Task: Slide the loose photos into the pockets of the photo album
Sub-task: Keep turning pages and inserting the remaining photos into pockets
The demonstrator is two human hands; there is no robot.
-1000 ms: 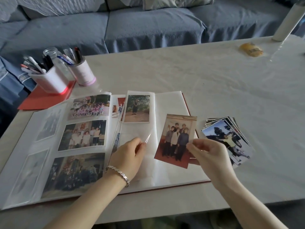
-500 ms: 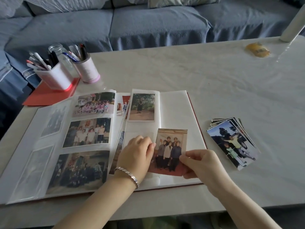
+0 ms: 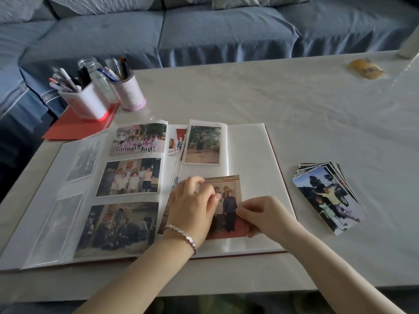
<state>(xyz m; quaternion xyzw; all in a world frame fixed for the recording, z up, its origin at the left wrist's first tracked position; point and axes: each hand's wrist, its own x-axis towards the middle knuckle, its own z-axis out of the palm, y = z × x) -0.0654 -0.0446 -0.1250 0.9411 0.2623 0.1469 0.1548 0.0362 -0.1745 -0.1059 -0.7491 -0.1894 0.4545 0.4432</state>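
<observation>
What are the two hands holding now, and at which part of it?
The right hand pinches the group photo at its right edge. The left hand covers its left side; whether it grips cannot be told.

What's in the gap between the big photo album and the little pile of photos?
Nothing: in the head view, only bare table separates the photo album from the pile of photos.

We see a pale surface (image 3: 272, 98) carrying an open photo album (image 3: 249, 155) at the near left. A fanned stack of loose photos (image 3: 326, 196) lies to the album's right, apart from it. Behind the album lie a red sheet (image 3: 68, 130) and a round pen cup (image 3: 130, 91). Far right sits a small yellow thing (image 3: 366, 69), perhaps a wrapped snack, near a white upright object (image 3: 410, 46).
</observation>
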